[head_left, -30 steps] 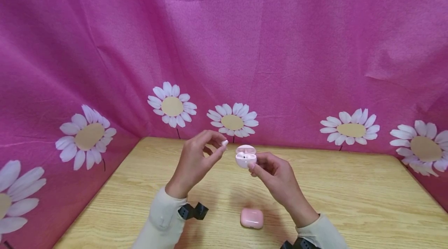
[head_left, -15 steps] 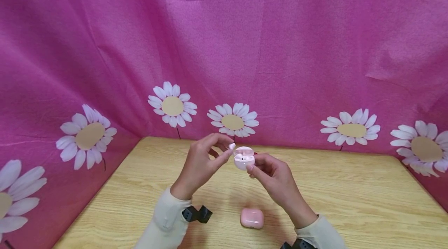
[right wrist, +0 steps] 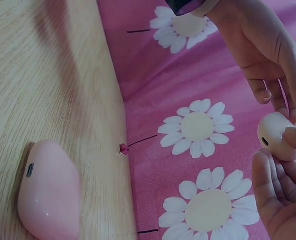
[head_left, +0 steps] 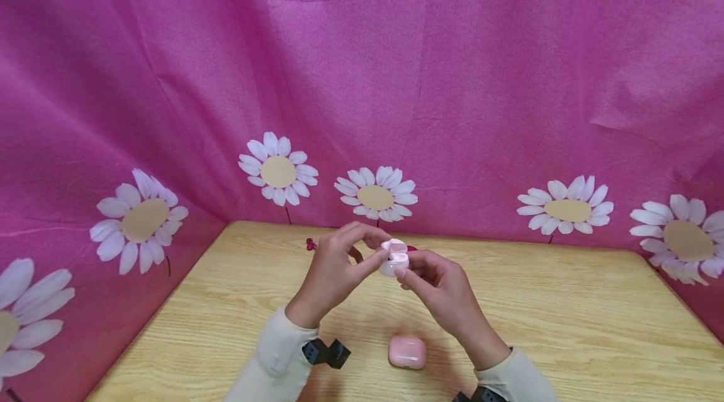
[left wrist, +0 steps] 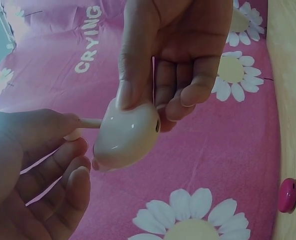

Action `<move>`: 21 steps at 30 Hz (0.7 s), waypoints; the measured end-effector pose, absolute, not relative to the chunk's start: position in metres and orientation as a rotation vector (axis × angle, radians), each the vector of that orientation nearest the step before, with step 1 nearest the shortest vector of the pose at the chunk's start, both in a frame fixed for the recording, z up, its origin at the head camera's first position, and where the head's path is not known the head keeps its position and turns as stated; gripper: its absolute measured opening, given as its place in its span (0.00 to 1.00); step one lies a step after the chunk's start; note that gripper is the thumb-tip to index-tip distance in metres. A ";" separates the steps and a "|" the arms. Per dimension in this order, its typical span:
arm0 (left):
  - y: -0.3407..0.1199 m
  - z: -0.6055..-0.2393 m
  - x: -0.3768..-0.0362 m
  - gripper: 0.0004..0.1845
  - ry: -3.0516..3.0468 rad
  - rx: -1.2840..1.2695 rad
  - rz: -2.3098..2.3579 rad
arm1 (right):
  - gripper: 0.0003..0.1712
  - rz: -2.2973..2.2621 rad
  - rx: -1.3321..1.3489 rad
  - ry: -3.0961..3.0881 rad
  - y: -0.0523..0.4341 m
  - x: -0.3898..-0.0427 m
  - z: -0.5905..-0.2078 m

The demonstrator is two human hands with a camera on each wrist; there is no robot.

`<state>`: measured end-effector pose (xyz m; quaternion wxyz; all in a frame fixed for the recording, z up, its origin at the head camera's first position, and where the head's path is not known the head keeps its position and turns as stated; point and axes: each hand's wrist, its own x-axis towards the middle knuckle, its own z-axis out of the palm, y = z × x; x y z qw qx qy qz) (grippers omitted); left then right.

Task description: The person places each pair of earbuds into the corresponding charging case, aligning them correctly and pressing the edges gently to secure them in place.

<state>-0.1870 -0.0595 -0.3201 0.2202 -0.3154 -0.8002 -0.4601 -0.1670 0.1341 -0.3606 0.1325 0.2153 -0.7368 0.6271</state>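
My right hand [head_left: 404,270] holds a small pale round earbud case [head_left: 394,259] above the middle of the wooden table [head_left: 565,314], thumb and fingers curled round it. My left hand [head_left: 376,251] pinches a white earbud by its stem [left wrist: 90,122] and its fingertips sit at the case's open top. In the left wrist view the case [left wrist: 128,135] hangs under the right hand's thumb, with the earbud touching its left side. In the right wrist view the case [right wrist: 277,135] shows a dark port on its rounded side. The earbud's head is hidden behind the case.
A second, closed pink case [head_left: 406,352] lies on the table near the front edge, between my wrists, and also shows as the pink case [right wrist: 48,195]. Two small red objects [head_left: 310,244] lie behind the hands. A pink daisy-print cloth [head_left: 452,107] walls the table's back and sides.
My left hand has moved right with the earbud, from a gap beside the case to touching its open top. The right hand and case have dropped slightly.
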 end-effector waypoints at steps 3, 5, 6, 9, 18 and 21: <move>-0.058 -0.321 -0.187 0.10 -2.217 -0.871 -1.257 | 0.11 1.821 0.627 -2.143 0.134 -0.167 -0.361; -0.058 -0.321 -0.187 0.10 -2.222 -0.868 -1.247 | 0.11 1.821 0.630 -2.142 0.134 -0.167 -0.360; -0.058 -0.321 -0.187 0.10 -2.225 -0.867 -1.244 | 0.11 1.821 0.629 -2.142 0.134 -0.166 -0.360; -0.057 -0.320 -0.186 0.09 -2.231 -0.869 -1.241 | 0.11 1.823 0.626 -2.146 0.134 -0.166 -0.360; -0.058 -0.321 -0.187 0.10 -2.242 -0.876 -1.208 | 0.11 1.817 0.607 -2.167 0.133 -0.165 -0.360; -0.058 -0.321 -0.187 0.10 -2.238 -0.881 -1.196 | 0.11 1.817 0.609 -2.168 0.133 -0.165 -0.361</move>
